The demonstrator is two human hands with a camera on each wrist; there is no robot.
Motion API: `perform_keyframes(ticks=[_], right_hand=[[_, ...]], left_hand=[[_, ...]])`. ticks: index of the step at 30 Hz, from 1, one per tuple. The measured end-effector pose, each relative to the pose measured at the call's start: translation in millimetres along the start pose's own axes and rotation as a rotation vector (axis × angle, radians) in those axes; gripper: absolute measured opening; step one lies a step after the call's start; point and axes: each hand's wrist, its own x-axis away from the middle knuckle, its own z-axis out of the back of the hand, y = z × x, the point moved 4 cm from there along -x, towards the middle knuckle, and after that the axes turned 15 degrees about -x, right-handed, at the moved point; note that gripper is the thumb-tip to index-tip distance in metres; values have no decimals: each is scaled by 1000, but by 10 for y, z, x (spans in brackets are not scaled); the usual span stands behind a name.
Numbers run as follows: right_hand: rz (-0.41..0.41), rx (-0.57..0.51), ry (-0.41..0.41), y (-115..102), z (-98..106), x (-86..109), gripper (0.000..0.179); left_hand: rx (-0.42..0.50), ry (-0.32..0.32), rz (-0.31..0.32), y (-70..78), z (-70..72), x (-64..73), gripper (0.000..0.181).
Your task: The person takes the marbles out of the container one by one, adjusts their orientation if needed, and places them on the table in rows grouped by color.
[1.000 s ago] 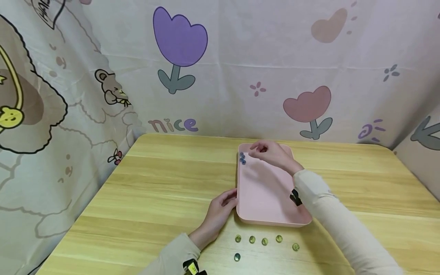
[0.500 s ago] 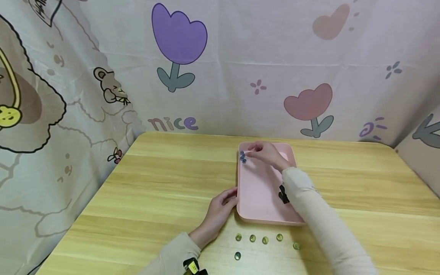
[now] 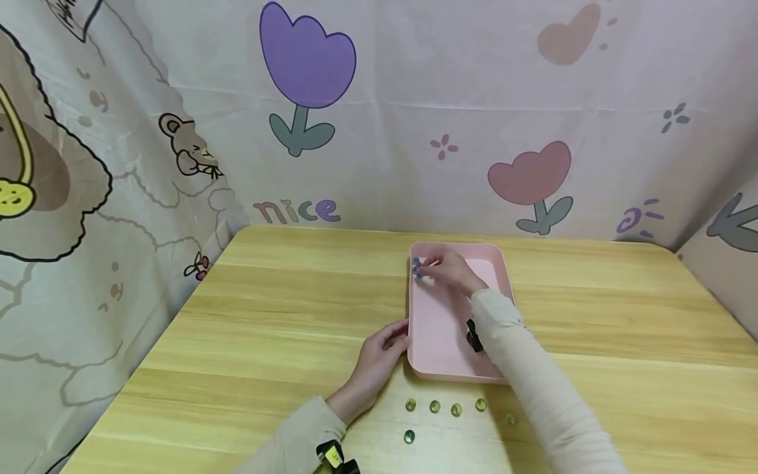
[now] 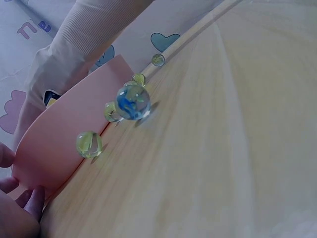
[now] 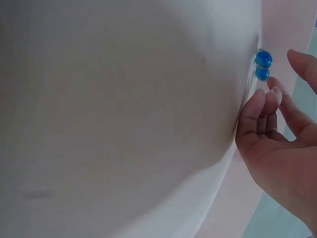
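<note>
In the head view, my right hand (image 3: 450, 268) reaches into the far left corner of a pink tray (image 3: 438, 336). Its thumb and forefinger stand apart beside a small cluster of blue marbles (image 3: 417, 263), partly covered by the fingers. The right wrist view shows two blue marbles (image 5: 263, 64) just past the forefinger's tip, with the other fingers bent near the tray floor. My left hand (image 3: 379, 359) touches the outside of the tray's left wall with its fingertips. Against that pink wall, the left wrist view has its fingers (image 4: 34, 201) low by the base.
Yellow-green marbles (image 3: 456, 409) lie in a loose row on the wooden table (image 3: 266, 316), in front of the tray. Nearer the front is a single marble (image 3: 409, 436), with a blue swirl in the left wrist view. A patterned cloth (image 3: 403, 59) hangs behind the table.
My right hand has moved left and slightly down toward the blue marbles, and its fingers now overlap them. The left hand stays at the tray's side.
</note>
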Motion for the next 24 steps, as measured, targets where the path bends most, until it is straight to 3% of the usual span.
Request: perform_keyframes(ticks=[6,24], right_hand=[[-40,101,39,23,-12,-15,15],[-17,161,22,-2,-67,-30,12]], left_hand=[[9,-2,-4,-12,-3,-1,40],[6,1,-8,-16,-8,-2,40]])
